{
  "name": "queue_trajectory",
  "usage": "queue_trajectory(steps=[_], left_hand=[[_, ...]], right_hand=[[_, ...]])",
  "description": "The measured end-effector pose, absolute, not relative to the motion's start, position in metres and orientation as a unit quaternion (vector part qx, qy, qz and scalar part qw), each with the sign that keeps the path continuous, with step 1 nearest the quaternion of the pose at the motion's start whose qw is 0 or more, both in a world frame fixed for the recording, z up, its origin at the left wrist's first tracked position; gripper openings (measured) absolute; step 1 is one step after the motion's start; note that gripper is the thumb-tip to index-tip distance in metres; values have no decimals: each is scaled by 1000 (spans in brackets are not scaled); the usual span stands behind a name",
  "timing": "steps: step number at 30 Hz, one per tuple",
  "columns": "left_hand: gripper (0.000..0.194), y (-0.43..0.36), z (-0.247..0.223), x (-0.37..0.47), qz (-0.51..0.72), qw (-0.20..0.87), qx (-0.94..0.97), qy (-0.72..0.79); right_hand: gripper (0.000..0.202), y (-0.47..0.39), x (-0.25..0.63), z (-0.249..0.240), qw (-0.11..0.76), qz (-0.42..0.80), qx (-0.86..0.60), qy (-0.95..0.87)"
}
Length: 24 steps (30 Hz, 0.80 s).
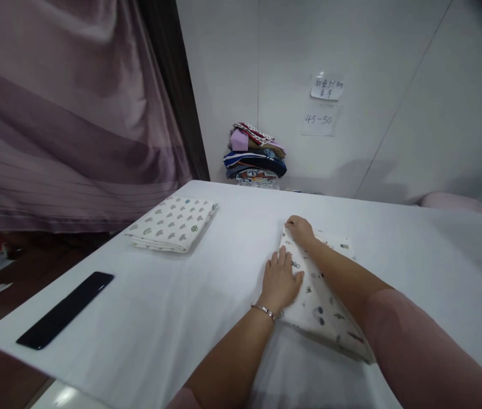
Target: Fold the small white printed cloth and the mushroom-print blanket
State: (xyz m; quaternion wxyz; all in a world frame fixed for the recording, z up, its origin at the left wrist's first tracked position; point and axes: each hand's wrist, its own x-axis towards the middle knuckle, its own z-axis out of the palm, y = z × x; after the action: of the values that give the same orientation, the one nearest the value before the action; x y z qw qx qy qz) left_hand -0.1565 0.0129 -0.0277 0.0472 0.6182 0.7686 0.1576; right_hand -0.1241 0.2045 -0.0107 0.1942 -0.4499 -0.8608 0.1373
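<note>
A white cloth [317,307] printed with small dark motifs lies folded on the white table before me. My left hand [281,278], with a bracelet at the wrist, rests flat on the cloth's left edge, fingers spread. Reaching across to the far left corner, my right hand [300,230] has its fingers closed on the cloth there. My right forearm hides part of the cloth's right side.
Another folded cloth [175,224] with grey cloud-like prints lies at the table's left. Nearer the left edge is a black flat strip [66,309]. Stacked fabrics [255,156] stand behind the table [206,341]. A pinkish curtain [74,113] hangs on the left.
</note>
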Motion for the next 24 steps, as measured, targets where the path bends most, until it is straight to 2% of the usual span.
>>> queue_trajectory(steps=[6, 14, 20, 24], left_hand=[[63, 13, -28, -157, 155, 61, 615, 771], [62, 15, -28, -156, 156, 57, 614, 772], [65, 15, -27, -156, 164, 37, 621, 765], [65, 15, -26, -156, 169, 36, 616, 769]], right_hand=[[19, 207, -126, -13, 150, 125, -448, -872], [43, 167, -100, -14, 143, 40, -367, -918], [45, 153, -94, -20, 54, 75, -307, -947], [46, 157, -100, -22, 52, 77, -308, -947]])
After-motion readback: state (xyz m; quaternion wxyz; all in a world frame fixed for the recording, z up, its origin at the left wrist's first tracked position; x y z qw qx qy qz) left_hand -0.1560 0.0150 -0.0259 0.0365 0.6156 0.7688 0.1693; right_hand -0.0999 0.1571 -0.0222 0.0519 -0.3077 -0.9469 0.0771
